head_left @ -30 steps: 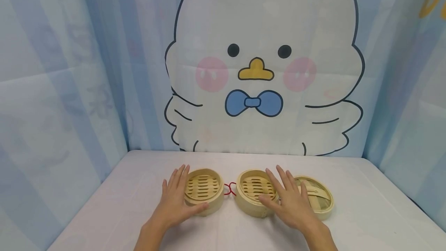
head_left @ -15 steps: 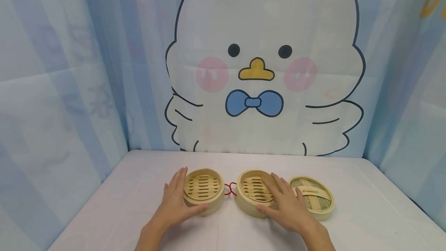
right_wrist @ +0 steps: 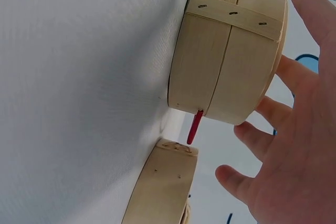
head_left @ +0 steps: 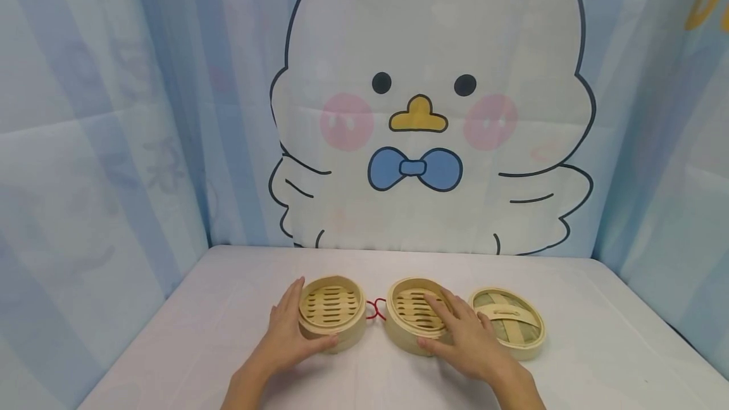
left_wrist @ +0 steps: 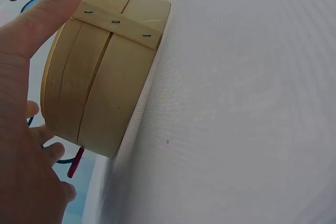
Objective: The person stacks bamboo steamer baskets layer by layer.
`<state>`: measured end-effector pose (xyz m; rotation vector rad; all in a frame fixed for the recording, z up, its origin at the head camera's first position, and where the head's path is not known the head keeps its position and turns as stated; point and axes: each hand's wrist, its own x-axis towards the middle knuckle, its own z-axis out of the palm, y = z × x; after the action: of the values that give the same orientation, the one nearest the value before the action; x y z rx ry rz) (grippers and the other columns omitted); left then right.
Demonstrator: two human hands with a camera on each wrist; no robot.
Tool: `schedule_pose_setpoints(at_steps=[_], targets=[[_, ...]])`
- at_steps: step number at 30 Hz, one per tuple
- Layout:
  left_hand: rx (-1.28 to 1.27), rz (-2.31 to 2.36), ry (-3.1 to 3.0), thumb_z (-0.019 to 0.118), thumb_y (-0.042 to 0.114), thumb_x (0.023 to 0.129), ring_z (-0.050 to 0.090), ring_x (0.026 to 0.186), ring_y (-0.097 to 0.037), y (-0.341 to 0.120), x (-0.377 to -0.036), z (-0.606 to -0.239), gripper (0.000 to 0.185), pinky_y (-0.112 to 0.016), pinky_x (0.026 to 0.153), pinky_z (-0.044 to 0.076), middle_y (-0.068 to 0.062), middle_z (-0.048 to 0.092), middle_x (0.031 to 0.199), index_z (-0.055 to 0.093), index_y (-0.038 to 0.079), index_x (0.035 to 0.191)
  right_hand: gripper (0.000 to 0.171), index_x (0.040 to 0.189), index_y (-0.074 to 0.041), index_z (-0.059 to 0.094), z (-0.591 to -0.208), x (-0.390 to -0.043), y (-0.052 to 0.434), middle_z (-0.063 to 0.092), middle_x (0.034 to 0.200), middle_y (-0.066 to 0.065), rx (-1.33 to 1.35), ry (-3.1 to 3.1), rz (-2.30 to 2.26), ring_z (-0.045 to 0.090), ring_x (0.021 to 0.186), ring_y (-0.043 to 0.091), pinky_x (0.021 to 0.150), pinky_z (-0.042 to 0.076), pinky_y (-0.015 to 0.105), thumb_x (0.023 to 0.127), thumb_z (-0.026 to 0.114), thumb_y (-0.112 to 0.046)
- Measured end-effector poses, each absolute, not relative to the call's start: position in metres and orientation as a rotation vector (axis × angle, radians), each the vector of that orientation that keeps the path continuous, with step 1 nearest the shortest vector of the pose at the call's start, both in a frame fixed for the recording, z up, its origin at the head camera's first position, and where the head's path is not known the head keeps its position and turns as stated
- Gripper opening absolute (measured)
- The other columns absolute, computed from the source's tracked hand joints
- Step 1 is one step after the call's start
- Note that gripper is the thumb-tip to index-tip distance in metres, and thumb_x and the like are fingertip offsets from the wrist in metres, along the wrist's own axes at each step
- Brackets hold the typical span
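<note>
Two round bamboo steamer baskets stand upright on the white table, their slatted floors showing. My left hand (head_left: 285, 337) lies along the outer side of the left steamer basket (head_left: 333, 305), fingers fairly straight and thumb near its front rim. My right hand (head_left: 468, 345) reaches over the right side of the right steamer basket (head_left: 405, 335), its spread fingers at the rim. In the right wrist view the thumb stands apart from that basket's wall (right_wrist: 220, 61). The left wrist view shows the left thumb by the rim of the left basket's wall (left_wrist: 105, 82).
A woven bamboo steamer lid (head_left: 515, 328) lies right of the right basket, partly behind the right hand. Red cord loops (head_left: 376, 307) show between the baskets. The white tabletop (head_left: 364, 385) meets a curtain with a cartoon bird (head_left: 421, 220) at the back.
My right hand has lowered and moved slightly left onto the right basket's rim, uncovering more of the lid. The left hand has shifted slightly closer around its basket. Baskets stay put.
</note>
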<state>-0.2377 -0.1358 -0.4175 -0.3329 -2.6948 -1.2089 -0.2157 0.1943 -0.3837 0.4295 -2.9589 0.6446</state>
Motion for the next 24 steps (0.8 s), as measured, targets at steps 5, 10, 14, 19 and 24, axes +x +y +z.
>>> schedule_pose_setpoints(at_steps=[5, 10, 14, 19, 24], targets=[[-0.324, -1.241, -2.696, 0.091, 0.052, 0.068, 0.016, 0.149, -0.044, -0.1361, -0.2374, -0.4183, 0.130, -0.065, 0.116, 0.003, -0.027, 0.019, 0.162, 0.015, -0.003, 0.158, 0.084, 0.154, -0.017, 0.045, -0.3850, -0.2169, 0.1943, 0.031, 0.160, 0.018, 0.438, -2.958, 0.635, 0.031, 0.143, 0.043, 0.105, 0.023, 0.076, 0.088, 0.067, -0.064], [-0.301, -1.279, -2.707, 0.091, 0.050, 0.068, 0.017, 0.148, -0.046, -0.1359, -0.2368, -0.4184, 0.129, -0.065, 0.116, 0.003, -0.028, 0.020, 0.161, 0.014, -0.003, 0.158, 0.084, 0.152, -0.016, 0.047, -0.3837, -0.2163, 0.1951, 0.032, 0.159, 0.018, 0.444, -2.954, 0.635, 0.033, 0.142, 0.043, 0.105, 0.024, 0.075, 0.087, 0.068, -0.063], [-0.272, -1.302, -2.722, 0.090, 0.051, 0.069, 0.016, 0.147, -0.047, -0.1356, -0.2362, -0.4186, 0.129, -0.065, 0.117, 0.003, -0.028, 0.020, 0.161, 0.014, -0.002, 0.158, 0.084, 0.152, -0.016, 0.047, -0.3827, -0.2157, 0.1956, 0.033, 0.159, 0.018, 0.448, -2.957, 0.635, 0.033, 0.141, 0.044, 0.105, 0.025, 0.075, 0.086, 0.070, -0.062], [-0.245, -1.314, -2.728, 0.090, 0.050, 0.069, 0.016, 0.147, -0.049, -0.1356, -0.2361, -0.4191, 0.128, -0.064, 0.117, 0.004, -0.029, 0.022, 0.160, 0.014, -0.003, 0.158, 0.083, 0.152, -0.016, 0.047, -0.3814, -0.2151, 0.1960, 0.034, 0.159, 0.018, 0.438, -2.967, 0.638, 0.032, 0.142, 0.045, 0.104, 0.025, 0.076, 0.086, 0.070, -0.062], [-0.220, -1.340, -2.716, 0.091, 0.048, 0.069, 0.019, 0.145, -0.051, -0.1355, -0.2352, -0.4191, 0.127, -0.066, 0.115, 0.012, -0.029, 0.024, 0.159, 0.016, -0.005, 0.157, 0.081, 0.151, -0.015, 0.048, -0.3803, -0.2139, 0.1970, 0.034, 0.159, 0.017, 0.443, -2.969, 0.638, 0.033, 0.142, 0.044, 0.103, 0.026, 0.076, 0.087, 0.071, -0.059]])
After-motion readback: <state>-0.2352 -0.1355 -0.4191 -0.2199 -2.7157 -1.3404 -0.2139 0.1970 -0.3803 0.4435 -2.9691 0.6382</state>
